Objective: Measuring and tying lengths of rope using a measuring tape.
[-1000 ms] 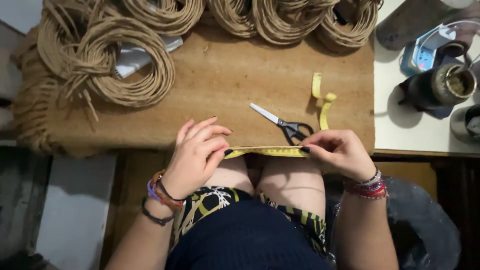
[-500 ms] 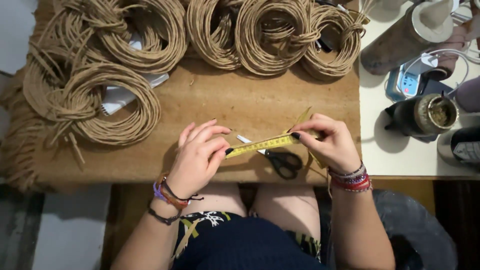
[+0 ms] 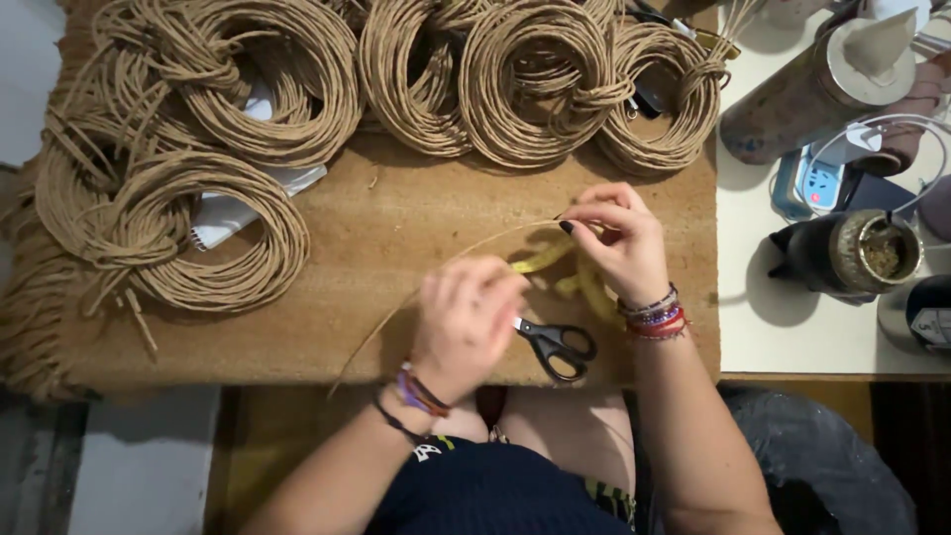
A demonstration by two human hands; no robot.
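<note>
Rough matt twine coils (image 3: 248, 69) lie on a coarse fibrous brown mat (image 3: 396, 228), beside scissors (image 3: 555, 345) with glossy black plastic handles

White label on dark jar (image 3: 933, 325) at right table edge

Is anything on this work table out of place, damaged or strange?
Nothing is spilled or broken. The cord coils lie in loose, overlapping heaps, with white paper wedged under two of them. The scissors lie at the table's near edge, beside the left hand.
</note>
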